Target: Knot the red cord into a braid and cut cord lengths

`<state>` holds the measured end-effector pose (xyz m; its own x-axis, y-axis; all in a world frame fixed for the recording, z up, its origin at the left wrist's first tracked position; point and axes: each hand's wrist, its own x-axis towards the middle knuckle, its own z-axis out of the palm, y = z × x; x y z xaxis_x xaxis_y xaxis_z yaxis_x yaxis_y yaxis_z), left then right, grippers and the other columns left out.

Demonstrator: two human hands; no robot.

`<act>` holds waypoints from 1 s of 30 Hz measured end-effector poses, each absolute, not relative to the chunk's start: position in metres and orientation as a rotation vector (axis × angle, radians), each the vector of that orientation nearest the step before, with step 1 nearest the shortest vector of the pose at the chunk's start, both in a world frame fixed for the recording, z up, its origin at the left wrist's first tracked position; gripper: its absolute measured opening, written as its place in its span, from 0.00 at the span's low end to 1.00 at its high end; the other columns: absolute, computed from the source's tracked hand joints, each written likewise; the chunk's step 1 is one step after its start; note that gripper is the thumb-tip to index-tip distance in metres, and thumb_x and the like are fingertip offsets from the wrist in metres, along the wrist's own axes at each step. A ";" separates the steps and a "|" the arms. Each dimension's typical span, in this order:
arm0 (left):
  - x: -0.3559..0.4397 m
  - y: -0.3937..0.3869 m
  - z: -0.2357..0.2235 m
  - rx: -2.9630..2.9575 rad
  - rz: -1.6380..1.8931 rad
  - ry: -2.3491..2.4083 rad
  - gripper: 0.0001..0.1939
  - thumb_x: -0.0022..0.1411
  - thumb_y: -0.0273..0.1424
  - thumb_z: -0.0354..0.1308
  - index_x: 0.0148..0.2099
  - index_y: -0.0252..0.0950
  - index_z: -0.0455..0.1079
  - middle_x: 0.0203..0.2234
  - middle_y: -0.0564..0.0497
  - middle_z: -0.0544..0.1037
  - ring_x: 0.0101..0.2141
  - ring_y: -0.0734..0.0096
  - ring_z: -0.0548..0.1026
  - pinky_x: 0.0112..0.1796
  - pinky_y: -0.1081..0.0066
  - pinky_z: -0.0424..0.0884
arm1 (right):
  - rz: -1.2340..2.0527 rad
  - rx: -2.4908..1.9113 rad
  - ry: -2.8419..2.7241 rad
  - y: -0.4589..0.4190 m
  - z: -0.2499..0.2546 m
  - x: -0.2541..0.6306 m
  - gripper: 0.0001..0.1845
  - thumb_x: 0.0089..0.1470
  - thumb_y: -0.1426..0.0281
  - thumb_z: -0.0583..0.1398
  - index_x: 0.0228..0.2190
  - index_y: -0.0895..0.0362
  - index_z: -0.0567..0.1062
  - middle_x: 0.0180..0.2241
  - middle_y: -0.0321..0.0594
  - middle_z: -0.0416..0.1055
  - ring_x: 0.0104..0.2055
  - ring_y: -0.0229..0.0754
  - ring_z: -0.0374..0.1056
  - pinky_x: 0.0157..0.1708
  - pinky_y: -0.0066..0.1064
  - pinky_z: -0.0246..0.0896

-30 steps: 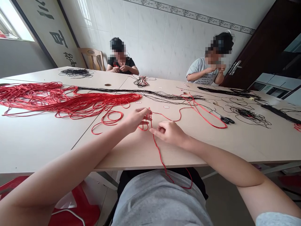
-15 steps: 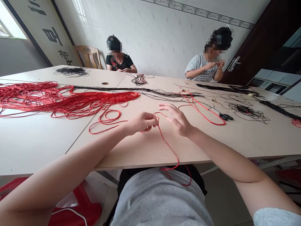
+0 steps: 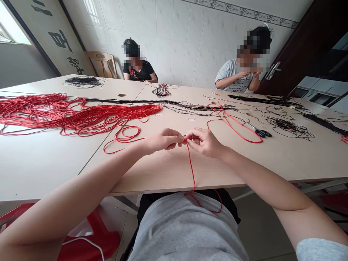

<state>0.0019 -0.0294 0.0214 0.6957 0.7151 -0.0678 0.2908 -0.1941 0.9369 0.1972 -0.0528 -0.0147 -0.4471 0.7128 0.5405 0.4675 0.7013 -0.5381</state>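
The person's left hand [image 3: 163, 141] and right hand [image 3: 203, 142] meet above a pale wood-toned table [image 3: 163, 170], thumbs and forefingers pressed together in a tight pinch on a thin red cord [image 3: 192, 170]. The hands almost touch at the pinch, and the other fingers curl loosely. From there, the cord drops over the table edge to the front of a grey T-shirt [image 3: 174, 232], where it forms a small loop. Just left of the left hand, a loose red cord loop [image 3: 122, 136] lies on the table, beyond it a long, thick bundle of red cords [image 3: 67, 116]. A long black cord bundle [image 3: 174, 105] stretches across the table's far side. To the right lie a curving red cord [image 3: 233, 127] and black-handled scissors [image 3: 261, 133], near a tangled black cord pile [image 3: 285, 125]. Across the table, a person in a black T-shirt [image 3: 137, 70] and a person in a grey T-shirt [image 3: 233, 76] sit with their hands raised.
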 end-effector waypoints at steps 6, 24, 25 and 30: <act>0.000 -0.025 0.016 1.755 0.440 0.822 0.11 0.53 0.36 0.56 0.28 0.32 0.69 0.18 0.54 0.65 0.19 0.81 0.58 0.22 0.75 0.53 | 0.235 -0.853 -2.150 -0.053 -0.012 0.199 0.04 0.51 0.73 0.55 0.29 0.57 0.71 0.26 0.37 0.66 0.24 0.32 0.55 0.23 0.25 0.52; 0.003 -0.027 0.014 1.809 0.578 0.839 0.17 0.52 0.44 0.56 0.30 0.33 0.70 0.16 0.56 0.62 0.19 0.82 0.56 0.21 0.76 0.52 | 0.053 -0.753 -2.104 -0.048 -0.017 0.203 0.09 0.53 0.71 0.56 0.34 0.54 0.77 0.25 0.38 0.66 0.23 0.34 0.61 0.24 0.27 0.58; 0.003 -0.027 0.015 1.818 0.576 0.869 0.17 0.51 0.44 0.57 0.30 0.33 0.70 0.16 0.56 0.61 0.18 0.82 0.55 0.20 0.76 0.52 | 0.039 -0.753 -2.104 -0.048 -0.018 0.202 0.09 0.53 0.71 0.56 0.34 0.54 0.77 0.25 0.38 0.66 0.24 0.34 0.62 0.25 0.28 0.58; 0.006 -0.026 0.012 1.888 0.640 0.968 0.19 0.47 0.45 0.60 0.31 0.33 0.72 0.15 0.57 0.58 0.17 0.83 0.51 0.18 0.76 0.45 | -0.008 -0.781 -2.099 -0.048 -0.019 0.200 0.08 0.53 0.71 0.56 0.33 0.56 0.75 0.25 0.38 0.68 0.26 0.35 0.63 0.26 0.28 0.59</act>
